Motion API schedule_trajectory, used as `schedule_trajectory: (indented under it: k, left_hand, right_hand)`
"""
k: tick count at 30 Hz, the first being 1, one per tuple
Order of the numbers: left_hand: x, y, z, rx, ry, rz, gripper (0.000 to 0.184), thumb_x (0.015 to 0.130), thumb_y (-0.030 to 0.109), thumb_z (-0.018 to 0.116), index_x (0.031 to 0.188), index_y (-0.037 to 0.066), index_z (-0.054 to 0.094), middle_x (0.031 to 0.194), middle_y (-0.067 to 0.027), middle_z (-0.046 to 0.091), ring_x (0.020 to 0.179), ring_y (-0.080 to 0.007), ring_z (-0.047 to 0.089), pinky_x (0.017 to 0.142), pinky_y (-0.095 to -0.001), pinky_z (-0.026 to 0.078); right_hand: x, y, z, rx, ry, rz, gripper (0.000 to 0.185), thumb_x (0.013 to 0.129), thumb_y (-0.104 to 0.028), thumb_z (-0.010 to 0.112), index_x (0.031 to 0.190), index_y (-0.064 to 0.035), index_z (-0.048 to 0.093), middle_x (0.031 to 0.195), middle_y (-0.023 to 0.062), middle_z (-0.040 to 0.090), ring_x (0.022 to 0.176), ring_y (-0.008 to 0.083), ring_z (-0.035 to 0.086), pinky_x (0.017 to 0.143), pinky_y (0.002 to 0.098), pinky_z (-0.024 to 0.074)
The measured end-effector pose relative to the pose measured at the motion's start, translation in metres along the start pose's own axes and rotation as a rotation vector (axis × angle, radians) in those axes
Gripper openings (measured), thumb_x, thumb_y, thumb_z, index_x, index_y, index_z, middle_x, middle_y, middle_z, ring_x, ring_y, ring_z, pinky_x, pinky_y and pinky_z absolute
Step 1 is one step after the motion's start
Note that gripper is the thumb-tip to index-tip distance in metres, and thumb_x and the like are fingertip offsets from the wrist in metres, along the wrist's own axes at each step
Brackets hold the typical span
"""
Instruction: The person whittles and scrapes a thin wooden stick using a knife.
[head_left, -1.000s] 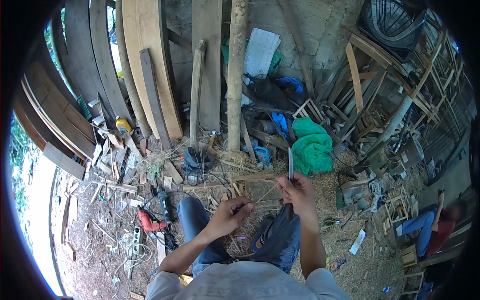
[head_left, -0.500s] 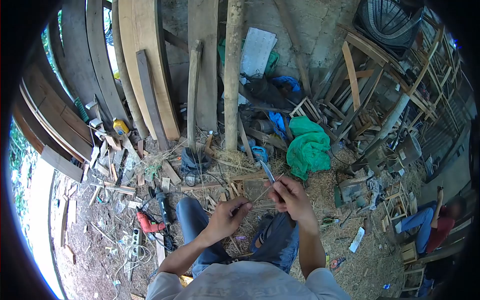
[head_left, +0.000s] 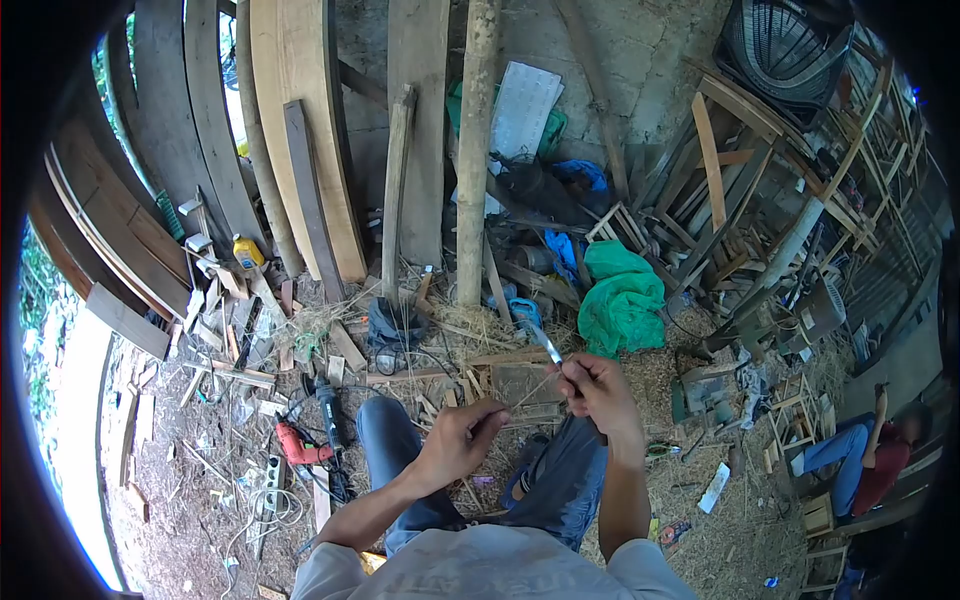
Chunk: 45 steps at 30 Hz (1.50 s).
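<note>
My right hand (head_left: pixel 603 398) is closed around a knife (head_left: pixel 549 346), its blade sticking out up and to the left past the fingers. My left hand (head_left: pixel 458 442) is closed, thumb and fingers pinching one end of a thin pale strip (head_left: pixel 531 392). The strip runs slanting up to the right hand, close to the base of the blade; its material is too fine to make out. Both hands are above my knees, a short way apart. The fingers hide the knife's handle.
Left of my leg lie a red power drill (head_left: pixel 300 443), a dark power tool (head_left: pixel 327 408) and a white power strip (head_left: pixel 272 482). A green plastic sheet (head_left: pixel 622 305) lies ahead on the right. Planks (head_left: pixel 300 130) lean ahead. Another person (head_left: pixel 880 465) sits at far right.
My right hand with the knife has shifted slightly right and the blade has turned. My left hand has turned a little, still pinching the strip. The view has shifted slightly.
</note>
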<state>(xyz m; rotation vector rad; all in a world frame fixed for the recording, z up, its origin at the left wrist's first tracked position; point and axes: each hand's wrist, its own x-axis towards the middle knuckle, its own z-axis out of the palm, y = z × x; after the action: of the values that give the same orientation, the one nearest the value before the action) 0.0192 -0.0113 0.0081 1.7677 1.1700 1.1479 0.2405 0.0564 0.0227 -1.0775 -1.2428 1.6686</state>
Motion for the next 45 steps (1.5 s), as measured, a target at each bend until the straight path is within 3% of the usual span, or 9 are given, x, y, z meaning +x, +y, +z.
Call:
schedule_trajectory:
  k: [1, 3, 6, 10, 16, 20, 31, 33, 45]
  left_hand:
    - [0.0, 0.0, 0.0, 0.005, 0.0, -0.001, 0.007, 0.088, 0.003, 0.06, 0.092, -0.002, 0.062, 0.061, -0.0146, 0.057, 0.05, -0.0191, 0.056, 0.05, -0.0316, 0.044]
    - [-0.01, -0.01, -0.002, -0.028, 0.019, 0.023, 0.009, 0.09, 0.006, 0.059, 0.092, -0.002, 0.063, 0.063, -0.0114, 0.058, 0.051, -0.014, 0.053, 0.05, -0.0292, 0.042]
    - [-0.013, -0.02, -0.013, -0.083, 0.006, -0.059, 0.014, 0.094, 0.011, 0.056, 0.09, -0.001, 0.062, 0.065, -0.0061, 0.058, 0.054, -0.0078, 0.05, 0.05, -0.0256, 0.04]
    - [-0.005, -0.022, -0.006, -0.312, -0.053, -0.292, 0.022, 0.098, 0.018, 0.052, 0.088, 0.0, 0.06, 0.063, 0.0002, 0.052, 0.054, -0.0054, 0.047, 0.05, -0.0226, 0.038]
    - [-0.002, -0.026, 0.002, -0.223, -0.092, -0.195, 0.023, 0.098, 0.019, 0.052, 0.089, 0.0, 0.061, 0.062, 0.0016, 0.051, 0.054, -0.0047, 0.047, 0.049, -0.0226, 0.037]
    - [-0.002, -0.019, 0.0, -0.161, -0.056, -0.121, 0.019, 0.097, 0.017, 0.054, 0.091, 0.0, 0.062, 0.063, 0.0009, 0.053, 0.054, -0.0049, 0.047, 0.05, -0.0231, 0.038]
    - [0.0, -0.017, 0.0, -0.091, -0.045, -0.072, 0.013, 0.094, 0.011, 0.056, 0.091, 0.001, 0.064, 0.06, -0.0024, 0.055, 0.053, -0.0064, 0.047, 0.051, -0.025, 0.038]
    - [-0.002, -0.017, 0.0, -0.116, -0.053, -0.079, 0.014, 0.094, 0.011, 0.056, 0.092, 0.001, 0.064, 0.061, -0.0018, 0.055, 0.054, -0.0062, 0.047, 0.051, -0.025, 0.038]
    - [0.003, -0.018, 0.003, -0.154, -0.066, -0.047, 0.016, 0.095, 0.013, 0.055, 0.094, 0.0, 0.064, 0.066, -0.0015, 0.056, 0.057, -0.0057, 0.046, 0.052, -0.0248, 0.038]
  right_hand:
    - [0.0, 0.0, -0.003, 0.014, 0.006, -0.01, 0.021, 0.099, -0.014, 0.048, 0.102, 0.0019, 0.062, 0.065, -0.0029, 0.05, 0.048, 0.0012, 0.032, 0.041, 0.0193, 0.0239]
    - [0.01, 0.005, -0.031, 0.017, 0.387, -0.159, 0.023, 0.099, -0.021, 0.05, 0.103, -0.0004, 0.061, 0.064, -0.0036, 0.048, 0.046, 0.0014, 0.033, 0.04, 0.0187, 0.0243]
    - [0.009, -0.009, -0.067, 0.116, 0.521, -0.337, 0.027, 0.098, -0.028, 0.052, 0.104, -0.0027, 0.059, 0.062, -0.0032, 0.048, 0.042, 0.0021, 0.032, 0.038, 0.0185, 0.0244]
    - [-0.004, 0.0, -0.022, 0.125, 0.174, -0.181, 0.023, 0.099, -0.023, 0.05, 0.112, -0.0048, 0.056, 0.063, -0.0011, 0.048, 0.047, 0.0022, 0.035, 0.04, 0.0176, 0.0264]
    - [-0.006, 0.017, 0.019, 0.041, -0.179, -0.123, 0.028, 0.101, -0.02, 0.045, 0.119, -0.0016, 0.055, 0.064, -0.0006, 0.048, 0.046, 0.0031, 0.033, 0.043, 0.0193, 0.0272]
    - [-0.001, 0.013, 0.017, 0.065, -0.056, -0.12, 0.028, 0.101, -0.019, 0.044, 0.116, 0.0011, 0.057, 0.064, -0.0011, 0.046, 0.047, 0.0028, 0.033, 0.043, 0.0193, 0.0274]
    - [-0.006, 0.019, 0.02, 0.011, -0.17, -0.052, 0.028, 0.101, -0.018, 0.045, 0.112, 0.0048, 0.057, 0.064, -0.0003, 0.046, 0.046, 0.003, 0.032, 0.042, 0.0199, 0.0252]
    - [-0.004, 0.014, 0.005, 0.059, -0.001, -0.053, 0.027, 0.1, -0.018, 0.047, 0.112, 0.003, 0.06, 0.066, -0.0022, 0.047, 0.049, 0.0027, 0.033, 0.043, 0.0199, 0.0261]
    - [-0.004, 0.015, 0.017, -0.008, -0.181, 0.025, 0.028, 0.099, -0.018, 0.049, 0.11, 0.0056, 0.06, 0.065, -0.0001, 0.047, 0.05, 0.0034, 0.034, 0.043, 0.0194, 0.0252]
